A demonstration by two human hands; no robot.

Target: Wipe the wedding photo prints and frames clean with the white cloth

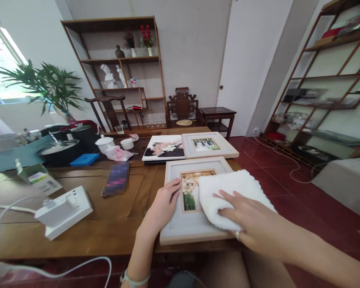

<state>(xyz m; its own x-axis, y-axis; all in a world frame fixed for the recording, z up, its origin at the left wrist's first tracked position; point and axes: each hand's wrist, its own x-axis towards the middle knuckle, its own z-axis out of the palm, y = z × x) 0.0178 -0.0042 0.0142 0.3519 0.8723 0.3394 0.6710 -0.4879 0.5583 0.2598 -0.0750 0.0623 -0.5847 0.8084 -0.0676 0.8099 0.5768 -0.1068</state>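
A light wooden picture frame (pixel 171 236) lies flat at the table's near edge, with a small photo (pixel 189 200) inside a pale mount. My left hand (pixel 165 202) rests on its left side, fingers at the photo's left edge. Under my right hand (pixel 243 216) a white fluffy cloth (pixel 243 184) is pressed on the frame's right half, hiding that part and hanging past its edge. The right fingers are spread over the cloth. Behind it lie a second framed photo (pixel 207 144) and a photo panel (pixel 163 148).
To the left on the wooden table (pixel 114 224) are a white power strip (pixel 64 212), an opened small box (pixel 40 178), a blue box (pixel 84 159), a dark blurred object (pixel 117 178), pots (pixel 60 150) and a white teapot (pixel 104 143). A white cable (pixel 63 275) loops in front.
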